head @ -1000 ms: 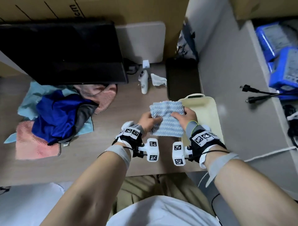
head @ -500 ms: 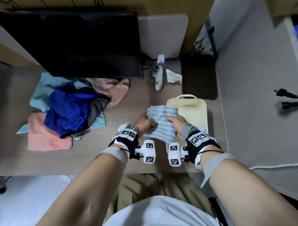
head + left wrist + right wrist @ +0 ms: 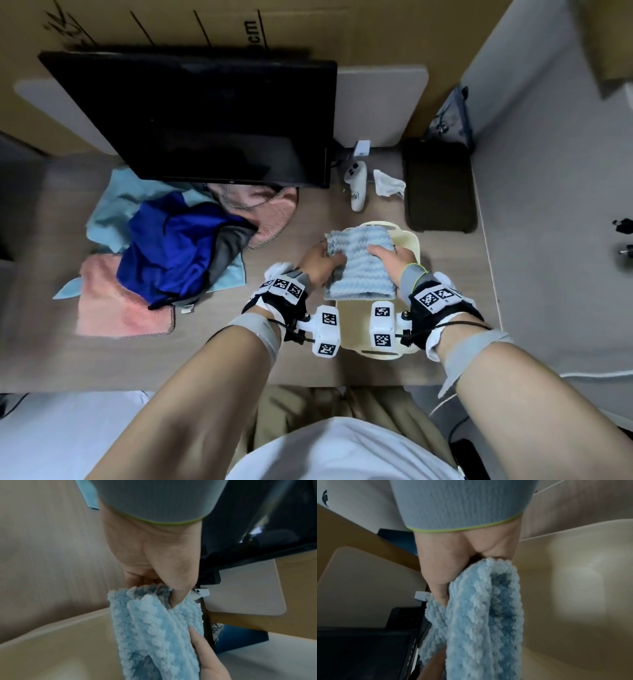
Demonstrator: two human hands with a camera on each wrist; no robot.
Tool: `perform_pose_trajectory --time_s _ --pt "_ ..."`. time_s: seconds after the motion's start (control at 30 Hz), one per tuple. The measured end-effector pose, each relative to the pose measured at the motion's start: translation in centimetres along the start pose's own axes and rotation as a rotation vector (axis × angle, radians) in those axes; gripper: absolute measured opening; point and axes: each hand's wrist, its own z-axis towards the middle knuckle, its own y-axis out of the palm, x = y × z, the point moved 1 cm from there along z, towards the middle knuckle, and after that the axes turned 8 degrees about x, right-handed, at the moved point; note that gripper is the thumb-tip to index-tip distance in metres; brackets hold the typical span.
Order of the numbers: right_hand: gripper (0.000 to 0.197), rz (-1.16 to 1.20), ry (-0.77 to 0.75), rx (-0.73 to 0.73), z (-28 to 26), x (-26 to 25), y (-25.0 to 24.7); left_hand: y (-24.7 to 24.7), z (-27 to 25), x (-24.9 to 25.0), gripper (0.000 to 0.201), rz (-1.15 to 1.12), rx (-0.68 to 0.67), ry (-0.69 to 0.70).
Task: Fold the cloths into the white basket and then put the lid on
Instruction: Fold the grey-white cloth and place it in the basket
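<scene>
A folded, fluffy light-blue cloth [image 3: 363,274] hangs just over the cream-white basket [image 3: 412,241] at the desk's front right. My left hand [image 3: 329,262] pinches its left edge, thumb on top. My right hand [image 3: 383,255] grips its right edge. In the left wrist view the thumb presses into the cloth [image 3: 154,628] above the basket's wall [image 3: 60,642]. The right wrist view shows the cloth [image 3: 479,615] bunched in my right hand [image 3: 453,561], with the bare basket inside [image 3: 565,588] beside it. A heap of blue, teal, grey and pink cloths [image 3: 171,253] lies at the left.
A black monitor [image 3: 205,120] stands at the back, overhanging the heap. A pale rounded panel [image 3: 380,102] leans behind it. A white controller [image 3: 358,186], a crumpled tissue [image 3: 388,185] and a black pad [image 3: 438,188] lie behind the basket.
Both hands have carried the folded blue cloth rightward from beside the basket to over its opening, and it sits lower.
</scene>
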Motion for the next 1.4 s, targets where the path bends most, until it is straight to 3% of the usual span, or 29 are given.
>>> perform_pose_trajectory --time_s 0.13,0.33,0.57,0.67,0.73,0.8,0.97,1.13,1.2,1.3,1.4 --pt "0.039 -0.094 -0.021 0.054 1.1 0.9 -1.8 1.7 -0.1 1.7 0.009 0.304 0.031 0.087" --pt "0.051 -0.204 0.041 0.057 2.4 2.9 -1.6 3.1 0.2 1.7 0.047 0.561 -0.034 0.101" --pt "0.055 -0.218 0.024 0.094 3.7 2.6 -1.2 3.2 0.9 2.4 0.037 0.834 0.018 0.165" --pt "0.050 -0.204 0.011 0.081 3.8 1.8 -0.7 2.6 1.0 2.9 0.043 0.936 0.171 0.210" --pt "0.059 -0.238 0.016 0.079 3.2 1.1 -0.7 1.8 1.1 3.1 0.047 0.915 0.269 0.219" --pt "0.063 -0.269 -0.011 0.072 3.1 0.8 -0.7 0.8 1.4 3.0 0.052 0.842 0.264 0.178" --pt "0.032 -0.254 -0.059 0.006 3.4 1.6 -0.1 0.1 2.0 1.0 0.058 0.756 0.108 0.091" --pt "0.019 -0.230 0.043 -0.144 3.5 3.9 2.8 0.5 1.8 -0.9 0.038 0.689 0.026 0.018" --pt "0.024 -0.227 0.034 -0.060 3.5 4.5 3.7 0.5 1.9 -1.6 0.036 0.670 0.020 -0.009" --pt "0.035 -0.346 -0.035 0.255 3.8 4.4 2.9 0.7 2.5 -2.1 0.042 0.653 0.013 -0.007" --pt "0.059 -0.351 -0.005 0.317 4.4 4.2 3.1 0.8 3.1 -2.0 0.039 0.634 0.004 0.014"
